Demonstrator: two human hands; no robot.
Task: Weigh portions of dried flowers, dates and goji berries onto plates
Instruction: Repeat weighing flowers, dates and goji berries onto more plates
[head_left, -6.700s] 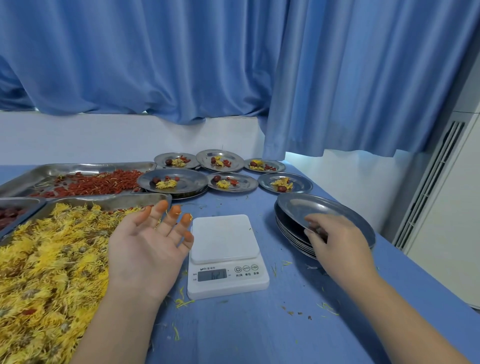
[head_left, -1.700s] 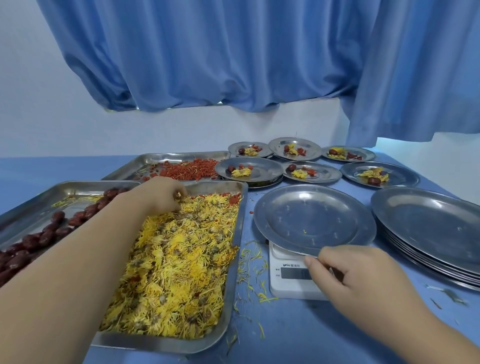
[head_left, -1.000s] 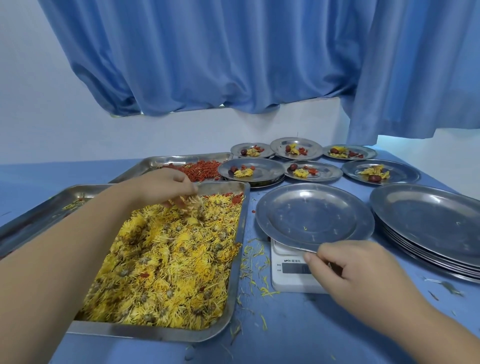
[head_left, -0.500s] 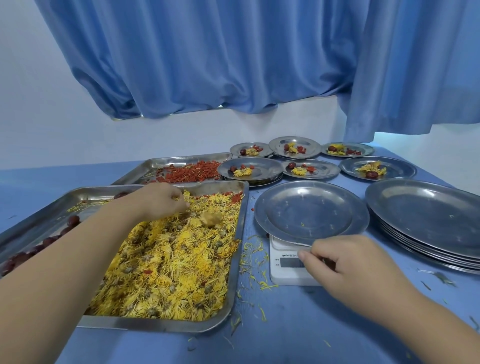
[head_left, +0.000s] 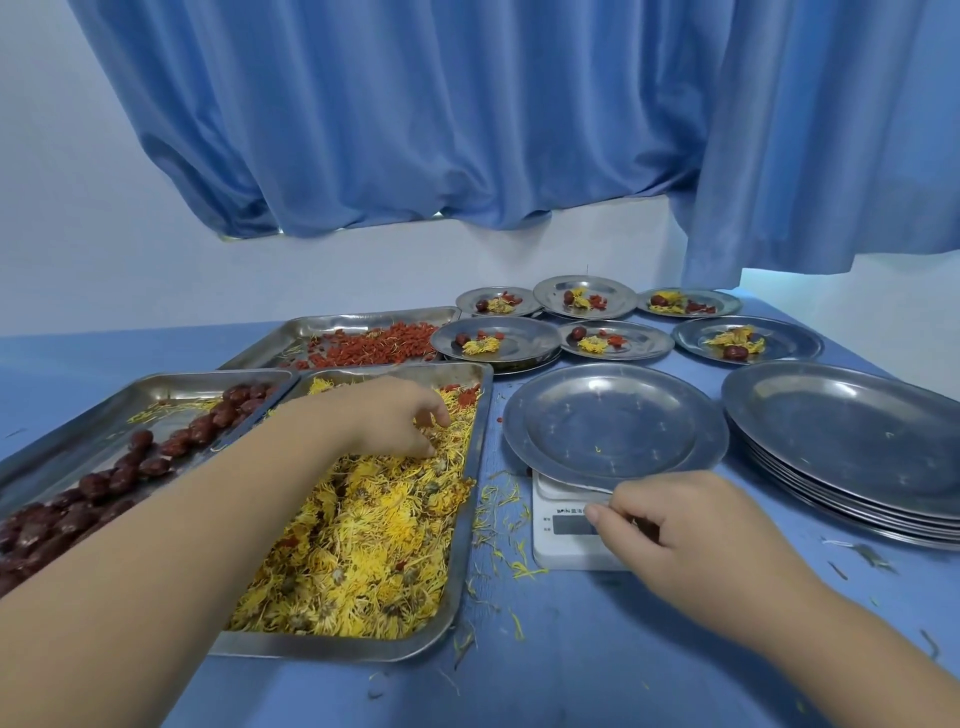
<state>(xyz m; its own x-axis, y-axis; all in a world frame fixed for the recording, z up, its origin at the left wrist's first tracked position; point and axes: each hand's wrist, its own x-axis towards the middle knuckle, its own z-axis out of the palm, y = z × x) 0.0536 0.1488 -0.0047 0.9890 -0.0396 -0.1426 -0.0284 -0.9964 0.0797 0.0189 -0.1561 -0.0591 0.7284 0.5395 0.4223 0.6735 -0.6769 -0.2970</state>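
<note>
My left hand (head_left: 395, 415) reaches into the steel tray (head_left: 480, 441) of yellow dried flowers (head_left: 374, 545), its fingertips curled down and pinching a tuft near the tray's far end. An empty steel plate (head_left: 613, 421) sits on the white scale (head_left: 566, 551). My right hand (head_left: 675, 525) lies over the scale's front with curled fingers and pinches the plate's near rim; it covers part of the display. Dates (head_left: 104, 483) fill the tray at the left. Goji berries (head_left: 374, 348) lie in the tray behind.
A stack of empty steel plates (head_left: 857, 447) stands at the right. Several filled plates (head_left: 493, 343) sit in two rows at the back, near the wall and blue curtain. Loose petals (head_left: 498, 519) litter the blue table between tray and scale.
A plate went from the stack onto the scale and my right hand stays at its rim. My left hand moved into the flower tray and now digs further right in it.
</note>
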